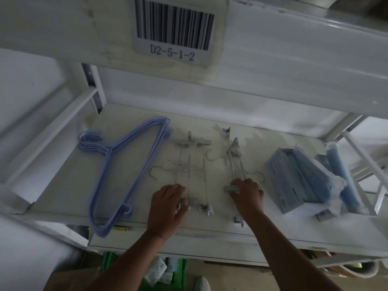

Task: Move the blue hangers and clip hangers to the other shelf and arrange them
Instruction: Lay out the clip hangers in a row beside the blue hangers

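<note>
Now squaring up the clip hangers on the shelf [130,215]. My left hand [168,201] lies over the near end of the left group of clip hangers [190,164], thumb and fingers closing on a grey clip at the front edge. My right hand [247,193] pinches the near clip of the right group of clip hangers [234,158], fingers curled round it.

Method, as I judge it: draw each group toward the front edge by its near clips, keep the bars parallel, and lift slightly so the wire hooks do not snag each other.

Count: left group, about three, going by the hooks; right group, two or three, the bars overlap too much to be sure. The blue hangers [117,171] lie nested by the left edge, roughly five; the stack hides the exact number.

Toward the right edge: one blue-and-white box [294,181] in clear wrap, one blue roll [340,173] beside it.
</note>
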A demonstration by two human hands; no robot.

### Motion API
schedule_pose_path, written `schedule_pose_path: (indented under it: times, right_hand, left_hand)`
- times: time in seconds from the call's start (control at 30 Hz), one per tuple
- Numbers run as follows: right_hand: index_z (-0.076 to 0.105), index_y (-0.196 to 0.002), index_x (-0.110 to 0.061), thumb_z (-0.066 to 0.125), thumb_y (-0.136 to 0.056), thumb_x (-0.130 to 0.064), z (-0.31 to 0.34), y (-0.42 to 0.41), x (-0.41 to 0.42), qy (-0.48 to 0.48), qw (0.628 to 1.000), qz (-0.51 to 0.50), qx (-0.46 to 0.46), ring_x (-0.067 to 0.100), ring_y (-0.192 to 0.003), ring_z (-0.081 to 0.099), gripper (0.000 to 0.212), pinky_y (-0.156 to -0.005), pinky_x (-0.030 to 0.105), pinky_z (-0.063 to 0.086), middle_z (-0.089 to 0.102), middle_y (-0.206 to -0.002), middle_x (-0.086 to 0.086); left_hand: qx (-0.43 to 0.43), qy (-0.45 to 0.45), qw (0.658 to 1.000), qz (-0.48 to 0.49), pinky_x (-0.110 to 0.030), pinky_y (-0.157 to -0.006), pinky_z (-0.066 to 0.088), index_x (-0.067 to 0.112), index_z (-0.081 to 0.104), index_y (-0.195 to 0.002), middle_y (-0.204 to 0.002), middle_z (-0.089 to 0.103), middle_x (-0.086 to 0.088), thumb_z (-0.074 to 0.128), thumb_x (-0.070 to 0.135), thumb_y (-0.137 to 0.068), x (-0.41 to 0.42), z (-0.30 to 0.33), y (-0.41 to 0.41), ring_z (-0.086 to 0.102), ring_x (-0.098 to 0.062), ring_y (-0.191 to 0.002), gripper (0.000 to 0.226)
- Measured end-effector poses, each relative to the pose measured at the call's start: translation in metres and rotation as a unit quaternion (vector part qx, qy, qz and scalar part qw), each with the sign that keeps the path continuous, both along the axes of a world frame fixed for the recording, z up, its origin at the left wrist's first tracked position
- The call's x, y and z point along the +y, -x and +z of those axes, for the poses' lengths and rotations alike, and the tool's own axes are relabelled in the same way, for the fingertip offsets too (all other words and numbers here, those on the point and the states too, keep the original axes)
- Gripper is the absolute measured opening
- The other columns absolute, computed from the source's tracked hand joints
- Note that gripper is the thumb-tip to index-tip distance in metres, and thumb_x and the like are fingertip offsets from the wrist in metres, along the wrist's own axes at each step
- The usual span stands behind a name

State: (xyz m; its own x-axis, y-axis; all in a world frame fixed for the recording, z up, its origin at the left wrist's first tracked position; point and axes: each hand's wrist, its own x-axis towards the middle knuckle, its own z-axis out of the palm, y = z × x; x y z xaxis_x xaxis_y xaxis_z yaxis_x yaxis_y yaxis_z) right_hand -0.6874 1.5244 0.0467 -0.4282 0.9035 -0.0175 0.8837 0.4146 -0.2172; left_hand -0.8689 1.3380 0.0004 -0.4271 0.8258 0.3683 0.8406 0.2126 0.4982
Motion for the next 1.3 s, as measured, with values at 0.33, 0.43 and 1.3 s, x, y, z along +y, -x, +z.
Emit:
schedule_pose_path:
  times: [0.33, 0.43, 1.3]
  right_hand:
    - [0.072, -0.112, -0.024, 0.071, -0.083, -0.018, -0.004, -0.001, -0.004, 0.026, 0.993, 0.010, 0.119, 0.027, -0.108, 0.050, 0.029, -0.083, 0.024, 0.031, 0.058, -0.109, 0.006]
    - [0.073, -0.107, -0.025, 0.074, -0.082, -0.023, 0.002, -0.001, -0.002, 0.036, 0.990, 0.026, 0.135, 0.023, -0.100, 0.053, 0.025, -0.077, 0.022, 0.031, 0.060, -0.102, 0.002]
    - [0.068, -0.102, -0.026, 0.074, -0.077, -0.016, -0.002, -0.019, -0.050, 0.121, 0.976, 0.095, 0.154, -0.005, -0.077, 0.053, 0.027, -0.062, 0.003, 0.037, 0.057, -0.092, -0.013]
  left_hand:
    - [-0.004, 0.004, 1.000, 0.013, -0.031, -0.084, 0.044, 0.027, 0.058, -0.113, -0.115, 0.058, 0.010, 0.045, 0.040, -0.089, 0.003, -0.005, 0.001, 0.051, -0.011, -0.110, 0.030]
    - [-0.003, -0.009, 1.000, 0.015, -0.030, -0.083, 0.043, 0.027, 0.058, -0.109, -0.112, 0.058, 0.011, 0.049, 0.038, -0.088, 0.003, -0.005, 0.001, 0.051, -0.011, -0.108, 0.026]
    - [-0.028, -0.016, 0.999, 0.019, -0.037, -0.083, 0.050, 0.018, 0.069, -0.104, -0.108, 0.068, 0.002, 0.044, 0.034, -0.088, 0.000, 0.006, -0.003, 0.063, -0.019, -0.096, 0.033]
